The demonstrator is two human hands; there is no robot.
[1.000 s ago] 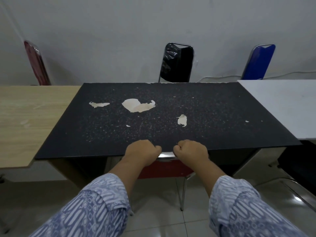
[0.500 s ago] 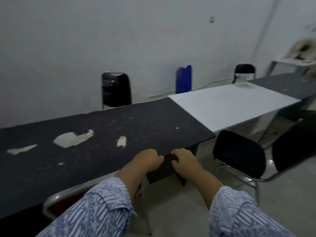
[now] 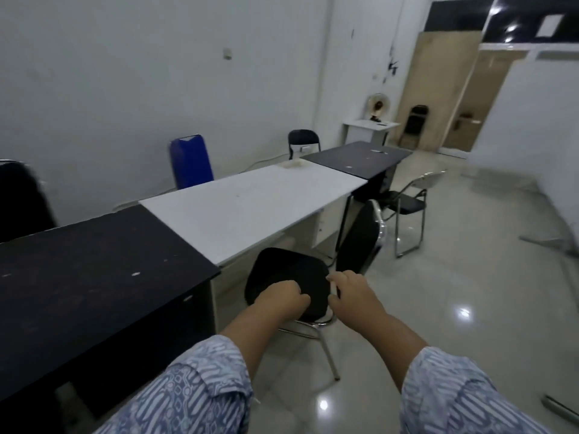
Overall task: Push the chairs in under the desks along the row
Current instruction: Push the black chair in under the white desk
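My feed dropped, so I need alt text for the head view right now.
Both hands, left hand and right hand, hover empty over the seat of a black chair standing out from the white desk. Another black folding chair stands out by the far black desk.

No text, label, brand, number or sign can be read anywhere in the view. A pale sheet (image 3: 549, 25) hangs on the dark panel at the top right, and a small plate (image 3: 227, 53) sits on the wall; both are too blurred to read.
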